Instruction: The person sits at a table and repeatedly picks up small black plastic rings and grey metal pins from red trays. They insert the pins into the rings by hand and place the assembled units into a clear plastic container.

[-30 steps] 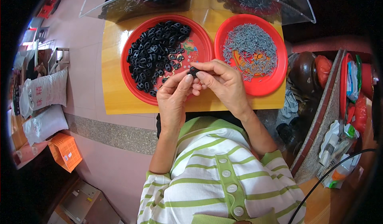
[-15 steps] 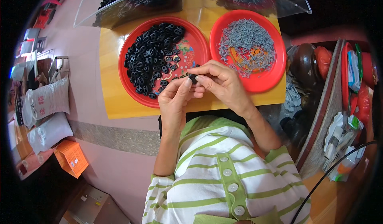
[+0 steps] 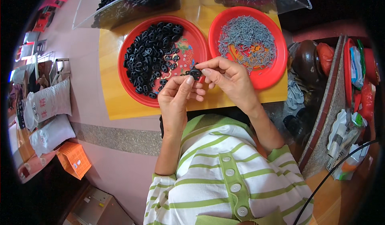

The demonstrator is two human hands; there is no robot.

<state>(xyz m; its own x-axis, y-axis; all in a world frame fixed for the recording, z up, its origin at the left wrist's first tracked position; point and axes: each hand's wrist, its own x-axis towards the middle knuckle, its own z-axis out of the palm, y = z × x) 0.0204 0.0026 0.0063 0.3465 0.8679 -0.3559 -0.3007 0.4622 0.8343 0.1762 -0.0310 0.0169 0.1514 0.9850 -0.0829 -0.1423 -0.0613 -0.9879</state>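
At the left of the table [image 3: 114, 108], a red plate [image 3: 194, 36] bears a heap of black pieces [image 3: 146, 52], and by its near right edge the left hand [image 3: 173, 97] pinches one black piece [image 3: 195, 74] between thumb and fingers. Close on that piece's right, the right hand [image 3: 230, 80] bends its thumb and forefinger toward it, though whether they grip anything I cannot tell, and beyond, a second plate [image 3: 264, 80] holds grey screws [image 3: 248, 34]
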